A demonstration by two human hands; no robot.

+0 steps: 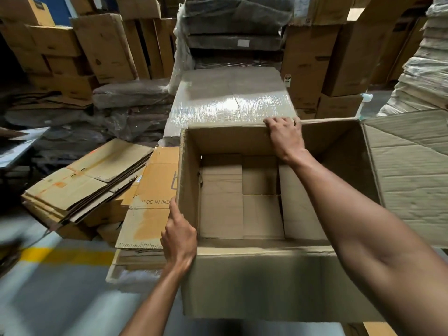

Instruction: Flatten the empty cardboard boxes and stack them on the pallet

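At the left lie flattened boxes (87, 180), stacked. Just right of them, the left hand (179, 235) clasps the near-left corner of the open box (254, 280), upright at centre; the right hand (286, 137) hooks its fingers over the far rim.

Head-worn view, angled down, close over box (261, 275)

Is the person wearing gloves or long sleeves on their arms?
No gloves. The left hand and the right hand are both bare, with no rings showing and no watch or band on either wrist. The left forearm and the right forearm are uncovered too: no sleeve comes into the picture.
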